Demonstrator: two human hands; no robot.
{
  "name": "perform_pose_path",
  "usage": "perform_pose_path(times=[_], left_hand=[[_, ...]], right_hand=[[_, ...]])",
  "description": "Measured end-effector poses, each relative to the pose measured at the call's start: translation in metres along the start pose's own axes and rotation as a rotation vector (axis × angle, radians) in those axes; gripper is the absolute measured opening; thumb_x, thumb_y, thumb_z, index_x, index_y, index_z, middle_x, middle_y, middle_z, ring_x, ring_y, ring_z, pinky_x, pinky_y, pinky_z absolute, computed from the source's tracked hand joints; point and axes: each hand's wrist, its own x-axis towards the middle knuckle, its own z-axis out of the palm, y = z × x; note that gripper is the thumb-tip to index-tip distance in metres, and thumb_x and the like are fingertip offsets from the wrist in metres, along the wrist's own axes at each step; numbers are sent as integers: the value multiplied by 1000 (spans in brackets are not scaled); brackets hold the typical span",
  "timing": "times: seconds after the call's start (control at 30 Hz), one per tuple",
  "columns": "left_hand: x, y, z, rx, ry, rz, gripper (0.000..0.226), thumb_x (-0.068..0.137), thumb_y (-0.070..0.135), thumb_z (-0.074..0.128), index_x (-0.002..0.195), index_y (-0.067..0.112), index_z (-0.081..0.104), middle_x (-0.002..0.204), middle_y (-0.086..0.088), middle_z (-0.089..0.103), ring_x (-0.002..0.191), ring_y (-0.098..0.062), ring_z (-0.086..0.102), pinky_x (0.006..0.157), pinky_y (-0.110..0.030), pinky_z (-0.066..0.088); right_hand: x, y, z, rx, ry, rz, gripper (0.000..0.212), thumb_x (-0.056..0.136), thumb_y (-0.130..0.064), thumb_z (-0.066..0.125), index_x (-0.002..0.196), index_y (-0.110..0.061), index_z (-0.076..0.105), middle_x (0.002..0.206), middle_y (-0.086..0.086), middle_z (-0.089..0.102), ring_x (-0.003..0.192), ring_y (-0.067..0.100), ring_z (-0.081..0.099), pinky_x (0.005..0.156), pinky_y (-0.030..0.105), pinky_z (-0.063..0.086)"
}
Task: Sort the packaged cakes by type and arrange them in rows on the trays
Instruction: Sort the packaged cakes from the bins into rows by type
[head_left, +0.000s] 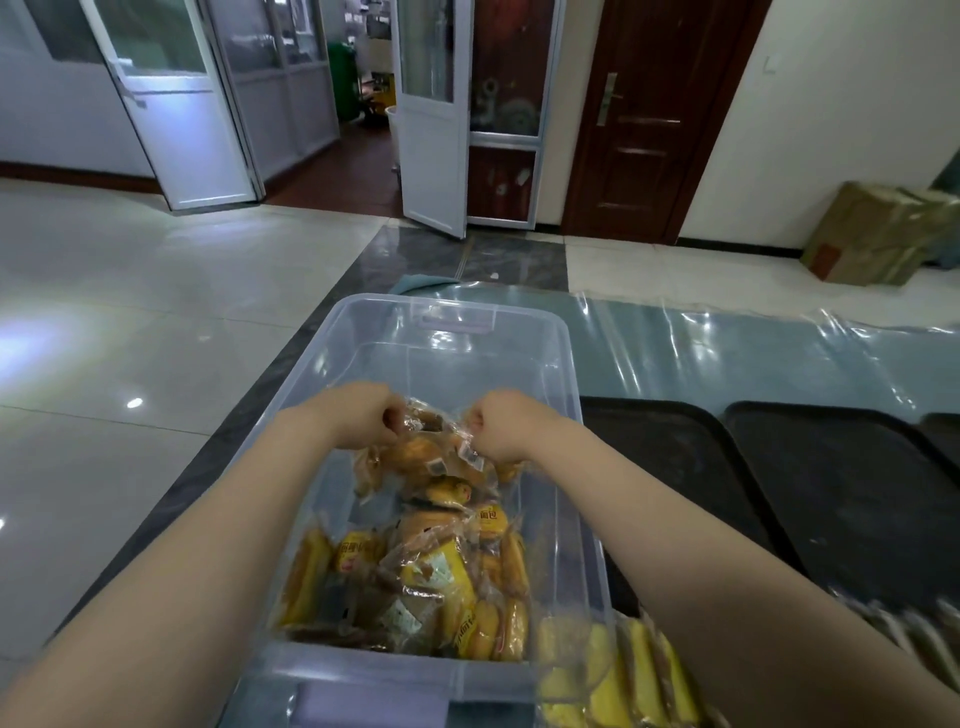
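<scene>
A clear plastic bin (561, 364) holds a pile of packaged cakes (415, 582) in yellow and clear wrappers at its near end. Both my hands reach into the bin. My left hand (363, 415) and my right hand (498, 426) are each closed on the wrappers of a bunch of clear-packed brown cakes (431, 462), lifted a little above the pile. To the right of the bin lies a black tray (670, 457) with a row of yellow packaged cakes (623, 670) at its near end. A second black tray (852, 488) lies further right, with darker packs (919, 634) at its near edge.
The bin and trays rest on a surface covered in blue-green clear film (727, 353). A third tray's edge (943, 431) shows at far right. White tiled floor (130, 312) spreads to the left. A cardboard box (878, 234) stands by the far wall, open doors (431, 119) behind.
</scene>
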Motion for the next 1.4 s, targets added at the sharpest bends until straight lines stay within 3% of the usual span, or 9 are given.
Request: perform_pose_path(times=[0.07,0.17,0.37,0.53,0.67,0.77,0.93,1.27,1.4], left_hand=[[-5,6,-7,-17,41,4,19,87,23,69,76,33,57,87,9,60,84,-11,58,70,-24,41],[-12,17,-15,-42,118,0,20,87,24,69,75,34,57,85,12,60,82,-9,58,68,-24,41],[-35,49,-24,-104,317,6,16,89,23,69,78,30,61,80,11,61,76,-6,57,63,-22,42],[-52,86,-31,-132,502,8,6,91,18,66,86,21,66,84,8,62,77,-9,57,67,-27,47],[-62,118,-37,-129,644,42,5,91,18,65,87,20,65,81,12,54,72,-4,49,58,-17,32],[-66,145,-39,-117,699,89,5,91,19,66,87,23,64,82,12,54,74,-5,49,60,-20,37],[-70,200,-35,-97,721,191,3,91,19,65,90,21,65,87,8,57,80,-10,52,65,-19,39],[-52,332,14,-120,673,281,7,90,20,66,87,23,60,88,10,54,80,-10,52,68,-27,44],[-49,388,48,-141,623,267,7,90,23,65,90,27,59,90,14,52,77,0,50,64,-14,37]], right_hand=[[-10,2,-6,44,52,-1,8,91,-15,59,84,-12,59,85,4,58,80,22,55,63,27,42],[-24,8,-13,83,156,2,11,92,-21,58,95,-12,63,95,5,62,88,23,59,73,33,50],[-54,19,-24,142,397,-7,10,97,-25,52,91,-19,58,84,-2,61,77,16,58,57,27,44],[-88,33,-35,319,579,-27,8,100,-24,51,100,-21,58,85,-4,61,75,12,59,66,33,53],[-113,53,-38,503,692,-48,9,100,-20,52,97,-28,55,94,-10,59,77,8,61,66,24,53],[-129,73,-38,663,745,-43,17,99,-21,54,90,-35,53,97,-13,59,86,14,66,78,38,60],[-166,114,-39,690,770,-10,19,99,-22,56,88,-37,52,101,-13,61,84,12,69,79,38,61],[-258,232,-21,859,708,88,21,96,-16,59,85,-34,60,85,-6,68,80,18,70,77,48,60],[-296,284,-4,944,633,141,20,94,-14,61,85,-32,63,88,-4,69,84,19,69,80,50,59]])
